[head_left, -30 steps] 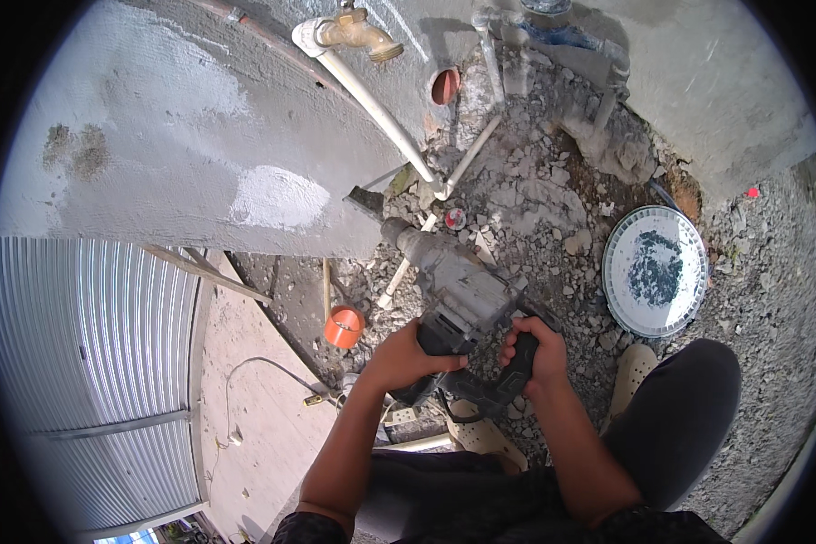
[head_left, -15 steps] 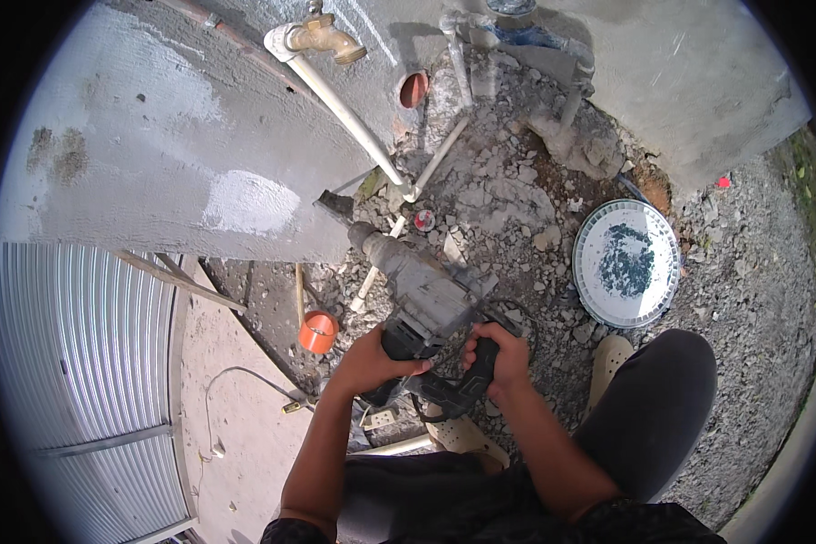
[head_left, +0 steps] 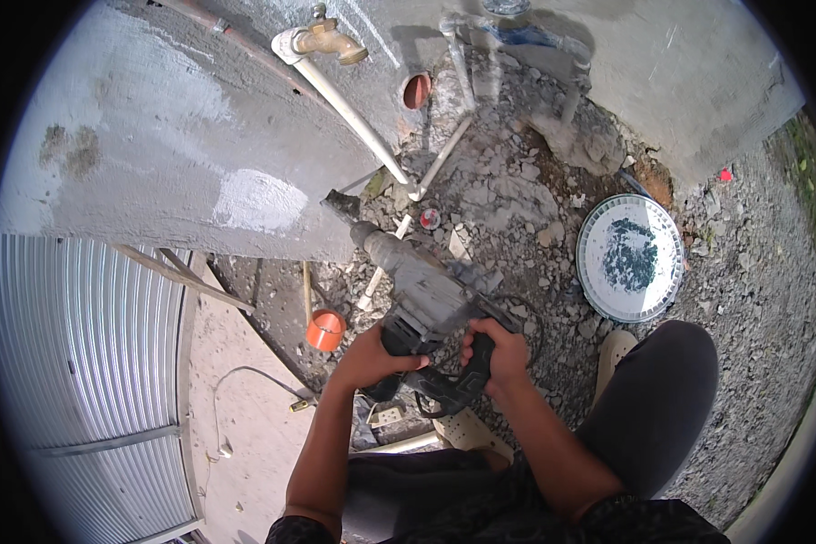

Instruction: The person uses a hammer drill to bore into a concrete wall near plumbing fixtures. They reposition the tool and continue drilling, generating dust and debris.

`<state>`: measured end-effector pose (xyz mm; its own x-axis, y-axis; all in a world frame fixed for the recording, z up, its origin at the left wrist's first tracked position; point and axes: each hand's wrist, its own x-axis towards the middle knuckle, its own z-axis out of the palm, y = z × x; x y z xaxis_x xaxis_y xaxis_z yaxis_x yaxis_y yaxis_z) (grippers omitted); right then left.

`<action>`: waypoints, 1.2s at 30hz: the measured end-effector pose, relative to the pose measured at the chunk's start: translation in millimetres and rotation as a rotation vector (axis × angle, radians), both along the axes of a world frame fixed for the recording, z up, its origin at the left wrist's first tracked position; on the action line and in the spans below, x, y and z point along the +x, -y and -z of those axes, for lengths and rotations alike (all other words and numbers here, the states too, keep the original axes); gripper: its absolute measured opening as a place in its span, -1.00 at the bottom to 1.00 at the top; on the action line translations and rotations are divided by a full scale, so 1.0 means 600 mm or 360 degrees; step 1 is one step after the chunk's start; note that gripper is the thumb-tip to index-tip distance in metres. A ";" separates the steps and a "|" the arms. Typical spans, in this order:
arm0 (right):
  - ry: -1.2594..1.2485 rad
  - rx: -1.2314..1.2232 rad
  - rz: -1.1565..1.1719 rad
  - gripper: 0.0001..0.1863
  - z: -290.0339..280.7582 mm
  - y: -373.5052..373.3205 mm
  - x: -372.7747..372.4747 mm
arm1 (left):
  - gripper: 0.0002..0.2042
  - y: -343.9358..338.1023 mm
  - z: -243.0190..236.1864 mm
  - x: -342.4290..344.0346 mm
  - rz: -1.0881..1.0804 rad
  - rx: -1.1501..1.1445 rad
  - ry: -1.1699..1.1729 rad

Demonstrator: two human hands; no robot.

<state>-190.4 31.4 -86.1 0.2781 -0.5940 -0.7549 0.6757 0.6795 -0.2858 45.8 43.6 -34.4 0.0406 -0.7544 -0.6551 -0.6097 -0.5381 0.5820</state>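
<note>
A dusty grey and black rotary hammer drill point(head_left: 426, 295) lies across the middle of the view in both my hands. My left hand point(head_left: 370, 359) wraps round the black body near its back end, thumb across it. Around the black rear handle the fingers of my right hand point(head_left: 503, 355) are closed. The chuck point(head_left: 364, 234) points up and left, and a chisel bit point(head_left: 340, 207) in it reaches to the lower corner of the grey wall point(head_left: 245, 145). Whether the bit's tip touches the wall, I cannot tell.
Broken rubble point(head_left: 508, 208) covers the ground. A white pipe point(head_left: 354, 113) with a brass tap point(head_left: 335, 43) runs along the wall. An orange pipe piece point(head_left: 325, 330) stands left of the drill, a round white lid point(head_left: 614, 283) lies right, and a power strip point(head_left: 387, 416) sits near my foot.
The view has shifted slightly, so the surroundings sit a little differently in it. Both hands keep their hold on the rotary hammer drill, its bit still at the wall corner.
</note>
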 end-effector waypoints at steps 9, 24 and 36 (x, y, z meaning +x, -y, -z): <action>-0.0029 -0.0033 0.0004 -0.80 -0.025 0.004 0.005 | -0.11 0.014 -0.034 -0.002 0.0056 0.0151 0.0062; 0.0048 0.0039 0.0021 -0.84 -0.017 0.017 0.008 | -0.24 0.022 -0.015 0.009 0.0081 0.0045 -0.0027; 0.0035 -0.0035 0.0003 -0.81 -0.020 0.028 0.002 | -0.17 0.025 -0.023 -0.002 0.0030 0.0017 -0.0011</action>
